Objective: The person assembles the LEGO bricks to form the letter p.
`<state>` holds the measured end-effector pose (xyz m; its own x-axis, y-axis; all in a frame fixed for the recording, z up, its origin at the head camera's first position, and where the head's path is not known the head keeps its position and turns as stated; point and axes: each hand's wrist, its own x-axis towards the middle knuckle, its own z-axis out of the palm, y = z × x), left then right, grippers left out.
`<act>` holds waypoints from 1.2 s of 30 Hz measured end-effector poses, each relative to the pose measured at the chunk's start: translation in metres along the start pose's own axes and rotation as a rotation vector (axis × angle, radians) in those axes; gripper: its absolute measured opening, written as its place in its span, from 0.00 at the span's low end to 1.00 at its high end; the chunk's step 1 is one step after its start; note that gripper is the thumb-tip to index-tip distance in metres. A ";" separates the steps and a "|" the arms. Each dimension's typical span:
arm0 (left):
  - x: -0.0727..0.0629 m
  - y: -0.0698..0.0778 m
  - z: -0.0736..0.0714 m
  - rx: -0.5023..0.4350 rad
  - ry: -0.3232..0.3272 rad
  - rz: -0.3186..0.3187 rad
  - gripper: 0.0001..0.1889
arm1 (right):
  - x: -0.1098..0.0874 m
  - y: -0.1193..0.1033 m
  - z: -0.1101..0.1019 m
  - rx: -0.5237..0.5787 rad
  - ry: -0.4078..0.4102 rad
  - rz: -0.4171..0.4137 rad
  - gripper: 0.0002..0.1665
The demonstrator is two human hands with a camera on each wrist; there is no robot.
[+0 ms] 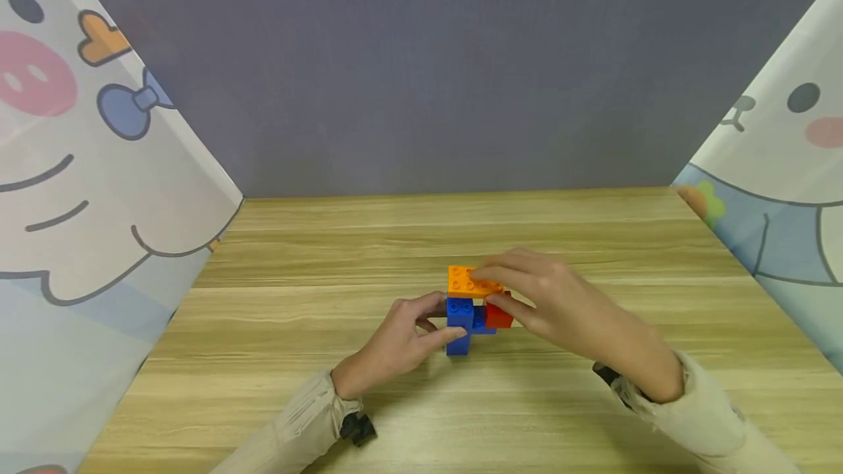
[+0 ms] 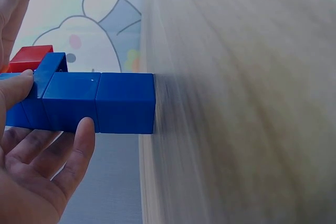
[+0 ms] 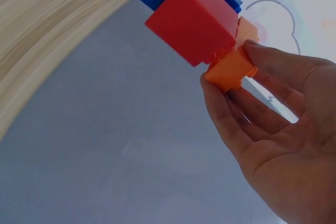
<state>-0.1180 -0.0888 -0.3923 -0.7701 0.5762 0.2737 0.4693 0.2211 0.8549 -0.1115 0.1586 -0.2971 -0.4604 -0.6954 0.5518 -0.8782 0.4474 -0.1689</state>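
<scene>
A column of blue toy bricks stands upright on the table, with a blue crosspiece sticking out to its right. A red brick sits on that crosspiece. Thumb and fingers of my left hand grip the column from the left; in the left wrist view the thumb lies across its upper part. My right hand pinches a long orange brick between thumb and fingers, over the column and the red brick. Red studs show beside the orange brick in the right wrist view; whether it is pressed fully on, I cannot tell.
The wood-grain table runs back to a grey wall panel. Cloths with cartoon animals hang on the left and on the right. Dark straps sit at both wrists.
</scene>
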 end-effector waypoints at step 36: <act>-0.001 0.000 0.000 0.017 0.008 -0.008 0.20 | -0.010 -0.008 0.005 0.020 -0.046 0.047 0.27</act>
<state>-0.1176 -0.0894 -0.3929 -0.7772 0.5684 0.2701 0.4701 0.2390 0.8496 -0.1002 0.1589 -0.3048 -0.5062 -0.6991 0.5049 -0.8577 0.4693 -0.2102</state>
